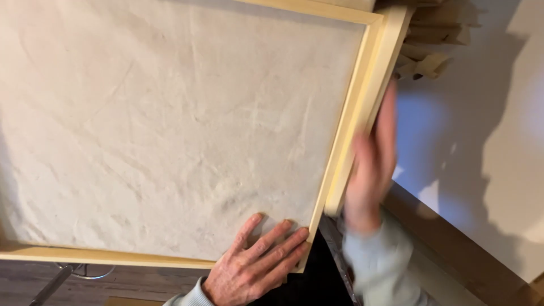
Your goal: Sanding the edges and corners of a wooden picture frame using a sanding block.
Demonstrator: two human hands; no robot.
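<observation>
canvas [170,113]: off-white, creased | frame [362,102]: pale yellow wood | sleeves [374,249]: light blue-grey | wall [481,130]: white

L hand [252,265] on canvas [170,124] corner

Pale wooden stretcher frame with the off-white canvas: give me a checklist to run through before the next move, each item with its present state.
1. Left hand flat on the off-white canvas near the lower corner: ok.
2. Right hand against the outer edge of the pale wooden stretcher frame: cannot tell, the hand is motion-blurred.
3. Canvas smooth inside the frame: not ok, creases run across it.
4. Frame corner joint at the top right closed: ok, no gap shows.
5. Stack of wooden bars beyond the frame clear of it: cannot tell, it sits right at the corner.
</observation>
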